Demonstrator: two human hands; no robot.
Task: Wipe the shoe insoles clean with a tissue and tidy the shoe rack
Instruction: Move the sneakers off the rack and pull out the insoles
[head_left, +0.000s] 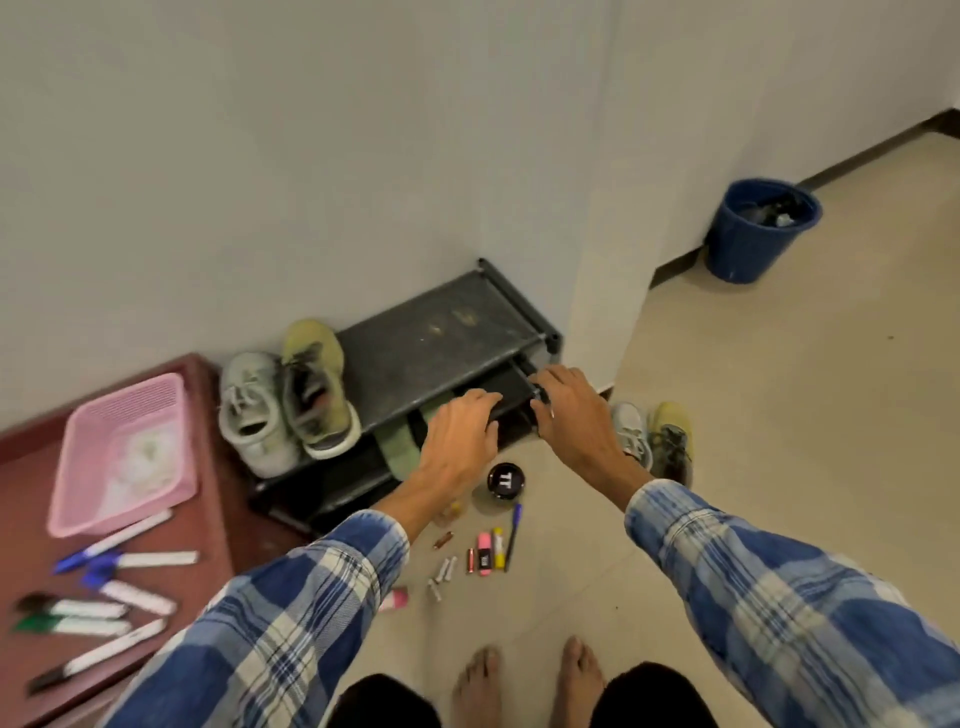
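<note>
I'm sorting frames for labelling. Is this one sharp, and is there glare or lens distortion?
Head view: soft throughout, with the left hand and right hand on the shoe rack slightly blurred by motion. Head view: the wide-angle lens bows the wall corner beside the blue bin. Head view: light is flat and dim, shadows faint, no glare.

Blue plaid sleeves (291, 623), bare feet (475, 686)

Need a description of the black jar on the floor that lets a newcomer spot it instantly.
Find the low black shoe rack against the wall. On the floor tiles right before its front edge sits a squat round black jar. Unlike the thin pen and highlighters lying nearer the bare feet, it is round and its lid shows white letters TT.
</note>
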